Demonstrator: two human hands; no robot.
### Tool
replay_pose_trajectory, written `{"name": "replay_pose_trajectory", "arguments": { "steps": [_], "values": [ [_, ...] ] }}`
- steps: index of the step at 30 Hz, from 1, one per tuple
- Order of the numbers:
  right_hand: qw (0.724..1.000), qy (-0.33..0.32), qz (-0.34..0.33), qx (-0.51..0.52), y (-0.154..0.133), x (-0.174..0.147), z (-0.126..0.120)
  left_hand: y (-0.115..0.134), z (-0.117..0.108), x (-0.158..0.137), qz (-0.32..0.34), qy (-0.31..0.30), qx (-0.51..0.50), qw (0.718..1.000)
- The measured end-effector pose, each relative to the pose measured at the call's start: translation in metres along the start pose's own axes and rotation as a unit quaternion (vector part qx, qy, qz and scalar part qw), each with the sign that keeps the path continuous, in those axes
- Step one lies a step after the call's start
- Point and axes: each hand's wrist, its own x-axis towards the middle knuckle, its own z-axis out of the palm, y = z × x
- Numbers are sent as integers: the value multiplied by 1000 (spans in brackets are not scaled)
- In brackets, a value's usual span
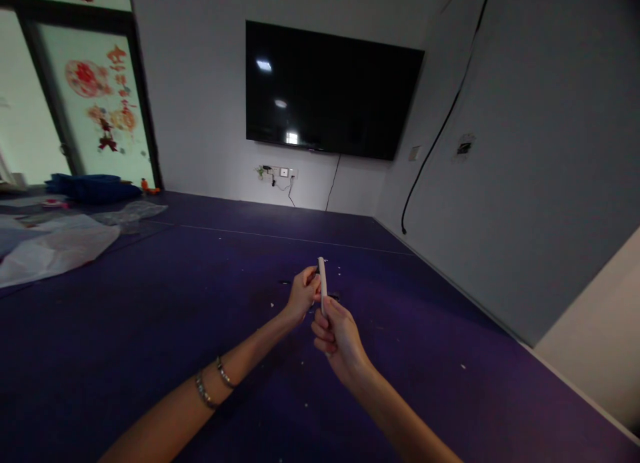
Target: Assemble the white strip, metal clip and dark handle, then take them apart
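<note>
Held upright over the purple surface is a thin, pale, flat piece (323, 279), seen nearly edge-on; its exact kind cannot be told. My right hand (341, 336) is closed around its lower end, thumb on the near side. My left hand (303, 295) is closed behind the piece's left side, fingers pinched near its upper half. Something small and dark shows at those fingertips, too small to name. Just beyond the hands, a dark item (334, 296) lies partly hidden, and another thin dark one (284, 282) is to the left. White scraps (339, 271) are scattered around.
The purple surface (200, 329) spreads up to the grey walls. Clear plastic sheeting (75, 246) and a dark blue cloth-like heap (95, 187) lie at left. A black cable (435, 146) hangs down the right wall. A television (330, 89) is mounted ahead, above wall sockets (283, 172).
</note>
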Motion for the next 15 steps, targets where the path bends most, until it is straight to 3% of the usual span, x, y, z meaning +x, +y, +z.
{"name": "replay_pose_trajectory", "arguments": {
  "steps": [6, 15],
  "values": [
    [1000, -12, -22, 16, -14, 8, 2, -1, 2, -1, -12, -18, 7, 1000],
    [1000, 6, -9, -5, 3, 2, -1, 0, 1, 0, 7, -1, -4, 1000]
  ]
}}
